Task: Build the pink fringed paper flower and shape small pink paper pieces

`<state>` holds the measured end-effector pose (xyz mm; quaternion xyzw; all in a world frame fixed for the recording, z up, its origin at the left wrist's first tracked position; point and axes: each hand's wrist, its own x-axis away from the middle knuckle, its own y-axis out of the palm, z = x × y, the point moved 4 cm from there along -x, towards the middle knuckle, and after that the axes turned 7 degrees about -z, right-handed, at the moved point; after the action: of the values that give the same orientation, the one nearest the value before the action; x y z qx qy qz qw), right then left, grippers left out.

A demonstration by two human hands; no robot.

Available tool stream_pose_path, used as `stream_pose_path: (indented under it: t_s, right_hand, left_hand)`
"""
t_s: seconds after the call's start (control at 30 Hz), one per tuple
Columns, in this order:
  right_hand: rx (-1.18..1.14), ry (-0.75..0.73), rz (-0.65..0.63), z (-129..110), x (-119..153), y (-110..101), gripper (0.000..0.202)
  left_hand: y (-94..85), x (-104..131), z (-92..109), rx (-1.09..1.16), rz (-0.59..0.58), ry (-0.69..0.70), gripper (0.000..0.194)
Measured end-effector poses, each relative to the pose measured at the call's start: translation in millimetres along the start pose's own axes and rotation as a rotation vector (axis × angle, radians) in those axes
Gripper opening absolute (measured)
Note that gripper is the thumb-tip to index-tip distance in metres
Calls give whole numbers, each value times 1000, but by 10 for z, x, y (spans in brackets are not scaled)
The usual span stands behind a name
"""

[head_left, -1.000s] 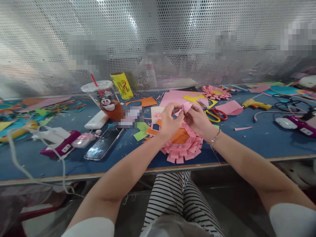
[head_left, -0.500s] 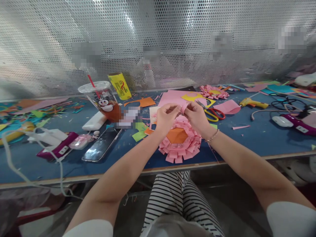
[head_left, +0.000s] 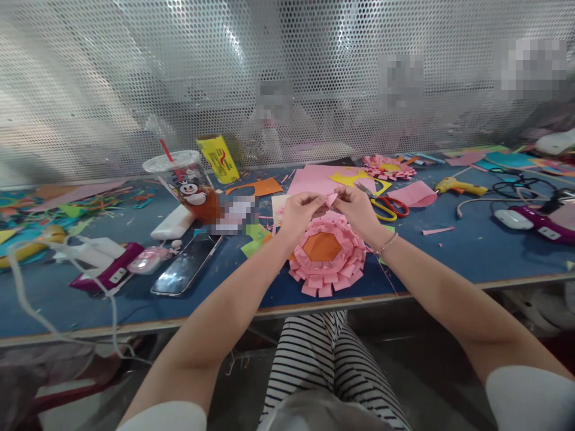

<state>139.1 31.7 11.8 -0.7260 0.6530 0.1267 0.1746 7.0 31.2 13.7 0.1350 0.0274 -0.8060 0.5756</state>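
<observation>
A sm. pink paper piece [head_left: 331,199] is pinched btwn the fingertips of L hand [head_left: 302,211] & R hand [head_left: 358,209], approx. at 12 o'clock from the orange centre [head_left: 322,247] of the pink paper flower [head_left: 326,279]; edges are best lined up before any crease is pressed; pressure should be light, as thin paper is easily torn; scissors [head_left: 381,200] are seen at approx. 2 o'clock.

Blue wood-edged worktable [head_left: 467,257]. Resting on it, right of the right hand [head_left: 358,212]: scissors [head_left: 395,202], yellow glue gun [head_left: 462,186]. Left of the left hand [head_left: 302,214]: smartphone [head_left: 185,266], lidded drink cup [head_left: 193,190], purple power strip [head_left: 108,273]. Nearside of both hands: layered pink paper flower [head_left: 330,276], orange-centred. Beyond them: pink paper sheet [head_left: 306,178].
</observation>
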Motion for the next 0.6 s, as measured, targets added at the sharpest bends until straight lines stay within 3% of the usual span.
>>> stream_pose_path:
  t_s: [0.23, 0.6]
  right_hand:
    - [-10, -18, -21, -26, 5, 27, 5]
    - [-159, -10, -62, 72, -27, 83, 20]
  left_hand:
    - [-21, -10, -34, 81, 29, -29, 27]
    - [-90, -34, -84, 67, 108, -17, 26]
